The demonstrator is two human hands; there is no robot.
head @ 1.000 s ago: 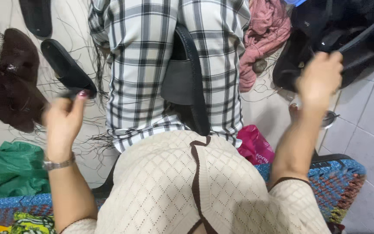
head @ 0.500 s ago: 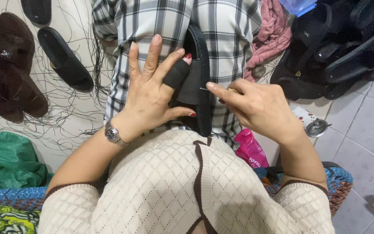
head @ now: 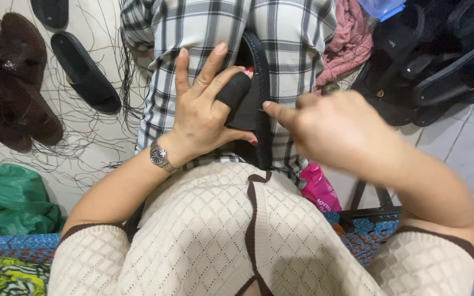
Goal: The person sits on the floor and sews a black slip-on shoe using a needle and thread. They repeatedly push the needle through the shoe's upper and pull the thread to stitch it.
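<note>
A black shoe sole (head: 258, 71) stands upright on my lap, against plaid trousers (head: 292, 33). My left hand (head: 201, 118) holds it from the left, fingers spread, thumb pressed on its lower part. One finger wears a black finger guard (head: 233, 92). A metal watch (head: 159, 157) sits on that wrist. My right hand (head: 330, 131) is blurred, with thumb and forefinger pinched at the sole's right edge on what looks like a thin needle (head: 260, 109).
Brown fuzzy slippers (head: 17, 98) and a black slipper (head: 83, 71) lie on the white floor among loose black threads. A green cloth (head: 6, 197) is at the left, a pink cloth (head: 352, 38) and several black sandals (head: 440, 66) at the right. A pink bag (head: 319, 189) lies by my knee.
A second ago both hands were raised wide apart. They came together on the sole, and the right hand now pinches at its edge, blurred with motion.
</note>
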